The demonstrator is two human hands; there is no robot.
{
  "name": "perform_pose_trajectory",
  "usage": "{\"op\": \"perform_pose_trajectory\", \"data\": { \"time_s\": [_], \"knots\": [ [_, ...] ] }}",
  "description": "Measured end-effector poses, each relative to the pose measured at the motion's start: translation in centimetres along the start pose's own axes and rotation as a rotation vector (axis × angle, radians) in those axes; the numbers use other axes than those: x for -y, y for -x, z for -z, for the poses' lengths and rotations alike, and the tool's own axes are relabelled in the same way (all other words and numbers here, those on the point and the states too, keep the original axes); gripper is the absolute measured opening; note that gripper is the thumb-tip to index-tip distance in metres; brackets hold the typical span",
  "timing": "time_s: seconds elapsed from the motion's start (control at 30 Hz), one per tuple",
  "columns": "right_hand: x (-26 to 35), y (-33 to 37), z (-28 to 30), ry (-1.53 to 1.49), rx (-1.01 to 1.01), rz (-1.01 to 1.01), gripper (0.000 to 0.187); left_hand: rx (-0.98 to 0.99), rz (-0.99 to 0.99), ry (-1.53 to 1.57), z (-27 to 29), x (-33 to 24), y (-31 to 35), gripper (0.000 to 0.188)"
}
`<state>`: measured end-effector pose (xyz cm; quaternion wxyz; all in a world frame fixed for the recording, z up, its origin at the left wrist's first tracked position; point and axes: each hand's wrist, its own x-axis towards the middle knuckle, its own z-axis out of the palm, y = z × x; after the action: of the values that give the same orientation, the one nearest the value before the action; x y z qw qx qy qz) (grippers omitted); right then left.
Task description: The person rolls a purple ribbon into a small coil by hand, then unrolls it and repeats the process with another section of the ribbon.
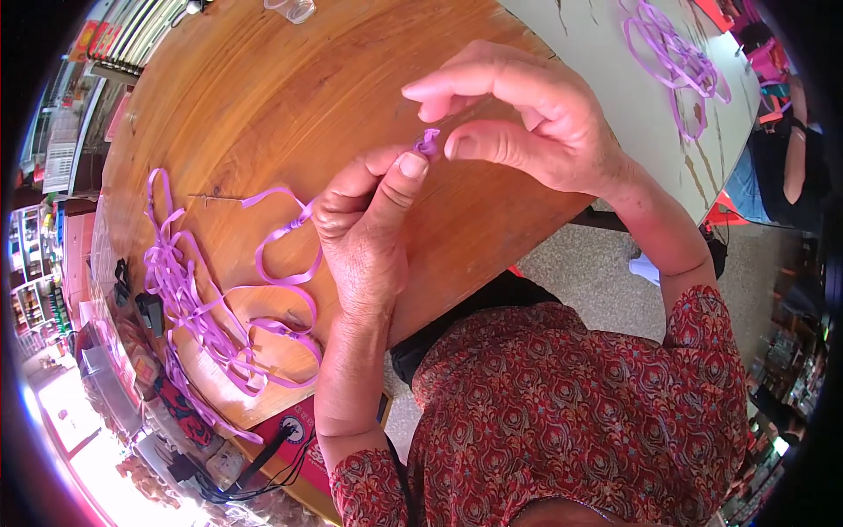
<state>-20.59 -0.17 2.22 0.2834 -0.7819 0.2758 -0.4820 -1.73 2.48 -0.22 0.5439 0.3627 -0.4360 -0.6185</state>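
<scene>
Between the thumb and fingers of my left hand (364, 220) is pinched a small gathered piece of purple ribbon (428, 141), its crumpled tip poking up past the thumb. A strand of the same ribbon (294, 279) trails from below that hand down to the wooden table. Just to the right of the tip my right hand (527, 114) is held with thumb and fingers apart and nothing visible between them. At the left of the table lies a loose heap of purple ribbon (176, 277). A thin dark needle-like piece (215, 197) lies near a ribbon end.
The round-edged wooden table (263, 105) adjoins a white tabletop (597, 39), on which another purple ribbon bundle (672, 53) lies. A clear cup (294, 9) stands at the far edge. Another person's arm (795, 158) shows at the right. Cables and boxes crowd the lower left.
</scene>
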Motion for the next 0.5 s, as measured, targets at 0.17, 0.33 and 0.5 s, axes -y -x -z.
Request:
{"op": "perform_pose_trajectory", "data": {
  "time_s": [0.17,0.33,0.5],
  "knots": [
    [-0.3,0.0,-0.3,0.198,0.056,0.15,0.034,0.042,-0.016,0.019,-0.3,0.0,0.3,0.007],
    [-0.2,0.5,-0.1,0.333,0.066,0.229,0.024,0.032,-0.043,-0.146,-0.6,-0.1,0.1,0.005],
    [-0.2,1.1,0.2,0.505,0.091,0.272,0.022,0.081,-0.177,-0.369,-0.2,0.2,0.0,0.003]
  ]
}}
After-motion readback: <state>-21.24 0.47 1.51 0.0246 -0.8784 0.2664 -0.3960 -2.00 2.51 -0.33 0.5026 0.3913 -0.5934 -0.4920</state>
